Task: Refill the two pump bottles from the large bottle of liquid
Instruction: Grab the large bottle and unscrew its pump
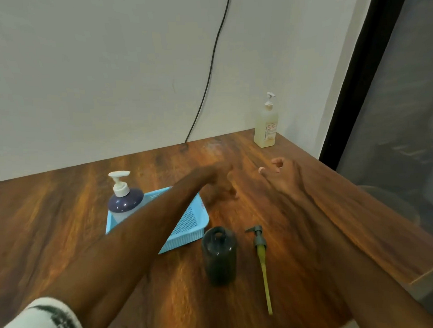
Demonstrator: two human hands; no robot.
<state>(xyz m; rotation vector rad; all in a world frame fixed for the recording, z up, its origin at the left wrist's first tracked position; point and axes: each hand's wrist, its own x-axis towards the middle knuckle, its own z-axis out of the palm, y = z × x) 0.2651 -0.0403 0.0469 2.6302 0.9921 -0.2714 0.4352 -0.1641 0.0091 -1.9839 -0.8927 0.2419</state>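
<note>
Now both empty hands, left hand (219, 181) blurry and right hand (281, 170) loosely spread, reach toward the big bottle (266, 126), since the dark bottle (219, 255) stands open, its pump (262, 259) beside it.

Nothing can be read anywhere. The large bottle (266, 123), standing beyond the right hand's (282, 175) grip at the far corner of the bench (63, 222), carries a pale label with reddish print too small and blurred to make out. A red mark on the blue basket (189, 230) rim is likewise illegible.
</note>
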